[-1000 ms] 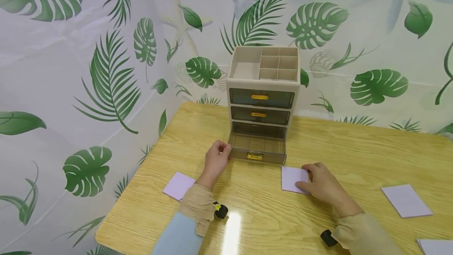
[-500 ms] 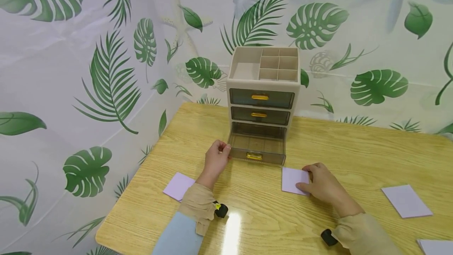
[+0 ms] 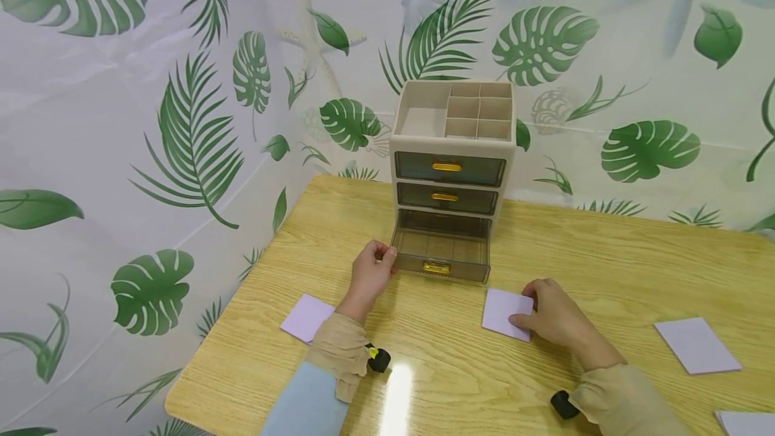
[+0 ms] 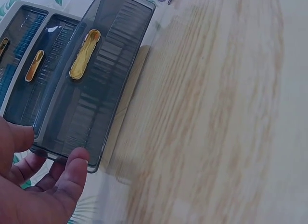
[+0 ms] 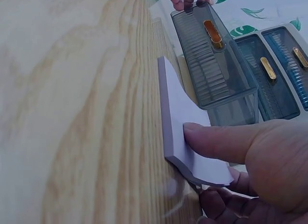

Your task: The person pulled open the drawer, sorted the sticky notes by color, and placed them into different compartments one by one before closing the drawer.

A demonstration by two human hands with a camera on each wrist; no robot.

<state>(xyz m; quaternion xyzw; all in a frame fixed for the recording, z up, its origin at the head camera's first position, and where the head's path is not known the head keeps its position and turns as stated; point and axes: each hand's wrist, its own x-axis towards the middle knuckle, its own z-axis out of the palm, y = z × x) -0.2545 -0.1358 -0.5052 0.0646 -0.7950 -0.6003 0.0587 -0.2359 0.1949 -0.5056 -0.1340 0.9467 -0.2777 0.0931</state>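
Note:
A beige desktop organizer [image 3: 451, 147] stands at the back of the table with its bottom drawer [image 3: 442, 266] pulled out; the tinted, see-through drawer has a gold handle. My left hand [image 3: 371, 270] holds that drawer's left front corner, its thumb and fingers about the side wall in the left wrist view. My right hand [image 3: 554, 315] pinches the right edge of a square lilac sticky note pad [image 3: 504, 313], just in front of the drawer's right corner. In the right wrist view the thumb [image 5: 211, 139] lies on the pad's top and the sheets bend upward under it.
One lilac pad [image 3: 307, 317] lies by my left forearm, partly covered by the sleeve. Another pad [image 3: 697, 346] and a further one at the frame's edge [image 3: 747, 422] lie to the right. A leaf-patterned cloth [image 3: 200, 120] hangs behind and left of the wooden table [image 3: 460, 369].
The pad in my right hand has turned slightly and shifted a little to the right and nearer to me. My left hand stays at the drawer corner.

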